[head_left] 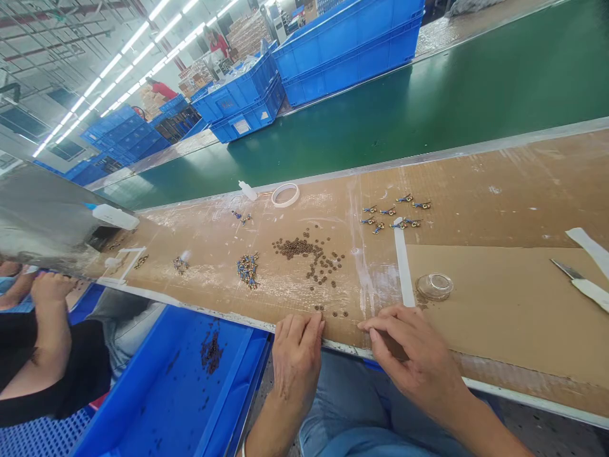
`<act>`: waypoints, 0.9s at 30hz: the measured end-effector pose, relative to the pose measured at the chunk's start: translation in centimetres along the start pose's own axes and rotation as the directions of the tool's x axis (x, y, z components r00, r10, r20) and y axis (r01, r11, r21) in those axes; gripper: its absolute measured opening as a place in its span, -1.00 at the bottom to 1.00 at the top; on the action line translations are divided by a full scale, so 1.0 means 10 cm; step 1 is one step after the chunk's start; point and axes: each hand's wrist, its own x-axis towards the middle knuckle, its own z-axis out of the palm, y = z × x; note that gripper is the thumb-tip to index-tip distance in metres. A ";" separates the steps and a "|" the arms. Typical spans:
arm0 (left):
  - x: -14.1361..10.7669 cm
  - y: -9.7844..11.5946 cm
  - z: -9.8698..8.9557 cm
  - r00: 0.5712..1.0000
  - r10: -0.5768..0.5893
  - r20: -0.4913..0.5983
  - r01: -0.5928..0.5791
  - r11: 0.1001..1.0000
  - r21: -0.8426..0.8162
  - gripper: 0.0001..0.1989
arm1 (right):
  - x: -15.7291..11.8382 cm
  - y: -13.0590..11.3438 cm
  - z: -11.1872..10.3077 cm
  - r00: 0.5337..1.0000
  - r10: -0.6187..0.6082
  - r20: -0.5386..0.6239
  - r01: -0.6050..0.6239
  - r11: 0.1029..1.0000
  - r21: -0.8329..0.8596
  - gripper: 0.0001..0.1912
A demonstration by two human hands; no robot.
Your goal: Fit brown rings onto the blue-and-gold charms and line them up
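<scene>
My left hand rests at the table's front edge, fingers closed together and pointing down; anything under the fingertips is hidden. Just beyond it lie a few small brown discs. My right hand hovers over the edge to its right, thumb and forefinger apart, with no object visible between them. Farther up the table spreads a loose pile of the same brown discs. To its left sits a heap of tiny blue-and-gold figures. Several similar figures lie spaced out at the back right.
A clear round lid or dish sits on the cardboard, near a white-handled knife. A tape roll and small white bottle lie behind. Beyond runs a green conveyor with blue crates. Another person's hand is left.
</scene>
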 end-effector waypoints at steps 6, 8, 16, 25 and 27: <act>0.03 0.01 0.03 1.000 0.023 -0.001 -0.023 1.000 -0.001 -0.85 | 0.00 0.01 0.01 1.000 0.011 0.002 -0.011 1.000 0.008 -0.88; 0.03 0.01 0.02 1.000 0.017 -0.003 -0.017 1.000 -0.015 -0.85 | 0.00 0.00 0.00 1.000 0.013 0.003 -0.013 1.000 0.010 -0.89; -0.03 -0.04 -0.01 1.000 -0.016 0.014 0.016 1.000 0.024 -0.87 | 0.01 0.00 0.00 1.000 0.006 0.000 -0.006 1.000 -0.005 -0.87; -0.02 -0.07 0.02 0.999 -0.039 0.014 0.039 0.998 0.051 -0.84 | 0.02 -0.02 -0.02 1.000 0.015 -0.012 -0.015 1.000 -0.013 -0.85; -0.04 -0.08 0.01 0.999 -0.046 0.017 0.045 0.998 0.047 -0.83 | 0.03 -0.03 -0.02 1.000 0.023 -0.011 -0.023 1.000 -0.014 -0.84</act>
